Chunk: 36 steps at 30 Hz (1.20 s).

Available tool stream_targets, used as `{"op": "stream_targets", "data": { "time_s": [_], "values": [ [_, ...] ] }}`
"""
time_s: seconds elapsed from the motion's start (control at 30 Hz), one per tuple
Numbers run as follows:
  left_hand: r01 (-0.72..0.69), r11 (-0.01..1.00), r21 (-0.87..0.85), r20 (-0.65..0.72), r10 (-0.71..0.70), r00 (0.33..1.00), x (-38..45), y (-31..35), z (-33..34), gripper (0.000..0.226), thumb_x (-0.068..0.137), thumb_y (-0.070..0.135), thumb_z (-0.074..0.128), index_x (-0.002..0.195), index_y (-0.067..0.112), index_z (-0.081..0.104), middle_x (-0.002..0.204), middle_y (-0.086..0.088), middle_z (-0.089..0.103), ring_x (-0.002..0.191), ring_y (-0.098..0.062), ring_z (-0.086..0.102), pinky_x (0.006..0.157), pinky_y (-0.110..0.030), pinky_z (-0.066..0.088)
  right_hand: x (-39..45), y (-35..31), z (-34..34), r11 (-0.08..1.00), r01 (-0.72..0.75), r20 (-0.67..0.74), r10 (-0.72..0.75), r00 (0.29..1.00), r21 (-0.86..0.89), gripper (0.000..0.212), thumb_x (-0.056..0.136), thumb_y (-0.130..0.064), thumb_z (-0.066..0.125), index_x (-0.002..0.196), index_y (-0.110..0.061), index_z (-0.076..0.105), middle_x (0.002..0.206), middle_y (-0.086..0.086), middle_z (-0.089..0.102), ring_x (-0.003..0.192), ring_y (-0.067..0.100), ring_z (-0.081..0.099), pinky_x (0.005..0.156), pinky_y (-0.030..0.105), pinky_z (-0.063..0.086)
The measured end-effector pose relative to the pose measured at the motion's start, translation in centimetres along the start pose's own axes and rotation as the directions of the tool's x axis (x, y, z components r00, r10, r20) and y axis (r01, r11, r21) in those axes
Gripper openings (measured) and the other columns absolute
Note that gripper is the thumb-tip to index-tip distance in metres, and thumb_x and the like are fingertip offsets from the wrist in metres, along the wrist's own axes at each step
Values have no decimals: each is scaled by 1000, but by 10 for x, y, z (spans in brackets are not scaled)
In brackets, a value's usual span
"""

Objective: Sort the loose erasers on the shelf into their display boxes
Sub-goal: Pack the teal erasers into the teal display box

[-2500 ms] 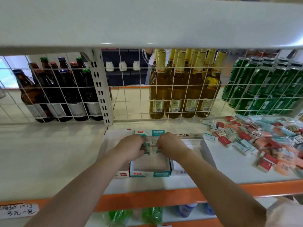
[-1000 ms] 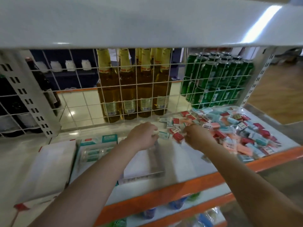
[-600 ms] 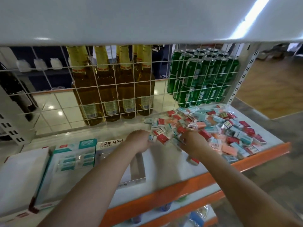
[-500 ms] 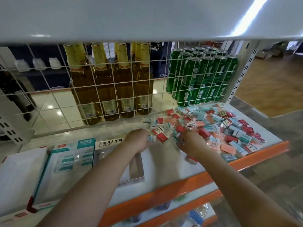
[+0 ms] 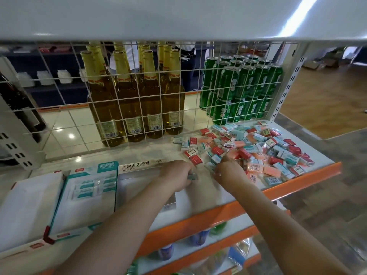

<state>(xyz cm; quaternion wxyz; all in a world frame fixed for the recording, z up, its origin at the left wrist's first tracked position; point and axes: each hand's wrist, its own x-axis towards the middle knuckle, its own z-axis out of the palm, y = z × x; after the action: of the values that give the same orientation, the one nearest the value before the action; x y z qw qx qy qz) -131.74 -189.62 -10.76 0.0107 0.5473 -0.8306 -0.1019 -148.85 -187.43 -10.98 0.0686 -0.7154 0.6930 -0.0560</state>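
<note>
Our left hand (image 5: 175,175) has its fingers curled round a small teal-and-white eraser (image 5: 192,176), the grip closed on it at the centre of the frame, just past the right edge of the white display box (image 5: 139,181). Our right hand (image 5: 228,172) sits beside it with fingers bent down into the near edge of the loose pile of erasers (image 5: 248,149); whether its grip has closed on one we cannot tell, since the fingertips are buried among the packets.

There is only the head view. The pile of red, teal and salmon-pink erasers spreads over the right of the shelf (image 5: 208,197), out to its orange front lip. The boxes stand in a row at lower left: the white one with Korean lettering nearest the hands, a teal-trimmed box (image 5: 85,197) with a few teal erasers already laid in it, and a red-trimmed box (image 5: 27,207) at the far left. We judge the boxes are set beside the pile so each hand has a short carry, and that the left one holds its eraser ready for the teal box.

Behind a white wire grid (image 5: 139,108) in the upper half stand amber bottles (image 5: 135,96) and green cans (image 5: 238,90), out of reach and no hindrance. The low shelf above crowds the top of the frame, and our own forearms cover part of the white box.
</note>
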Motion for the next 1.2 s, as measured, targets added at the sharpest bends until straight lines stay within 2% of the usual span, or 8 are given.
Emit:
{"op": "stream_targets", "data": {
  "time_s": [0.2,0.33,0.5,0.63,0.77,0.9,1.03,1.2],
  "values": [
    [-38,998,45,17,37,999,-12,2,2,17,83,18,55,97,10,63,102,-9,61,95,-29,58,65,-27,37,-13,-7,-1,999,-34,18,34,999,3,18,90,-14,50,97,-4,62,101,11,62,92,26,59,68,26,41],
    [-63,988,144,-2,64,998,-18,7,3,21,88,20,50,102,8,61,110,-12,58,101,-33,58,68,-30,37,-14,-7,-1,999,-51,-5,51,999,-9,24,89,-20,54,110,-8,56,106,11,61,101,27,57,75,29,45],
    [-35,997,68,1,35,999,-18,7,9,23,92,25,50,100,6,59,109,-13,56,101,-32,57,74,-33,44,-12,-3,1,992,-111,51,114,992,-51,24,88,-31,55,74,-12,56,94,9,61,96,25,57,72,26,41],
    [-54,996,67,-27,55,998,-19,9,10,25,93,21,45,103,4,60,110,-16,56,102,-33,58,77,-34,45,-12,-1,-1,994,-111,-6,111,994,-2,17,89,-19,51,97,-7,59,97,10,65,90,25,60,68,27,44],
    [-50,998,47,-63,53,997,-20,10,8,25,93,18,43,105,4,60,110,-18,60,102,-35,57,72,-34,41,-12,4,-6,985,-147,-55,152,987,92,23,90,-11,50,112,-7,55,104,11,65,92,27,61,72,31,48],
    [-23,1000,4,-82,23,996,-20,11,5,22,91,13,44,104,6,59,109,-17,62,101,-34,57,66,-30,34,-15,8,-7,975,-147,-65,160,985,168,25,88,-8,53,113,-10,53,106,10,63,88,24,60,69,29,46],
    [2,998,-57,-97,-7,995,-20,8,6,21,90,11,45,104,6,59,107,-16,62,98,-33,58,67,-30,38,-20,8,-5,980,-87,-52,97,994,177,18,89,-16,56,106,-13,57,107,7,62,90,23,58,74,33,50],
    [50,949,-312,-183,-111,977,-18,4,1,17,90,15,51,100,10,64,96,-9,66,85,-26,60,65,-29,42,-21,5,-4,990,-13,9,11,1000,143,17,88,-22,58,102,-14,65,106,5,65,94,21,59,82,34,50]
  ]
}}
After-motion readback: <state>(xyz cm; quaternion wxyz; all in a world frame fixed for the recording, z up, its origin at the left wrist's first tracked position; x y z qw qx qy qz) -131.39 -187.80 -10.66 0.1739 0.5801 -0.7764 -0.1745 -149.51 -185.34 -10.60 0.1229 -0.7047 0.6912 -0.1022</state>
